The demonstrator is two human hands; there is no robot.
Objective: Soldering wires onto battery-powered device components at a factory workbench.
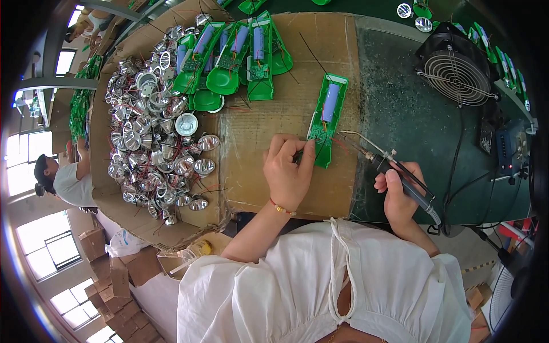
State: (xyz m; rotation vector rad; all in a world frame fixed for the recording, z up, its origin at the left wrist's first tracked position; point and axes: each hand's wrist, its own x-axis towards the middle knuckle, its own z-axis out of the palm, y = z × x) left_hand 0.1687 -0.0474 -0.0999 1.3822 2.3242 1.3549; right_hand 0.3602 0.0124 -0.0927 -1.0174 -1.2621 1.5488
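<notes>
A green plastic flashlight housing (323, 155) lies on the cardboard before me, holding a purple cylindrical battery (330, 103) and a small green circuit board (321, 135). My left hand (289, 170) is closed at the housing's near left edge, thumb and forefinger pressed together there; its fingertips are partly hidden. In my right hand (398, 197) is a soldering iron (413, 193) with a thin curved metal tube alongside. The iron's tip points at the circuit board from the right, close to thin red wires (342, 139); contact cannot be made out.
A cardboard box (166, 239) on the left is heaped with silvery reflectors (150, 140) on wires. Several battery-fitted green housings (258, 68) lie piled at the far edge. A black fan (457, 71) and a blue box-shaped device (505, 151) stand right. Another person (71, 177) is far left.
</notes>
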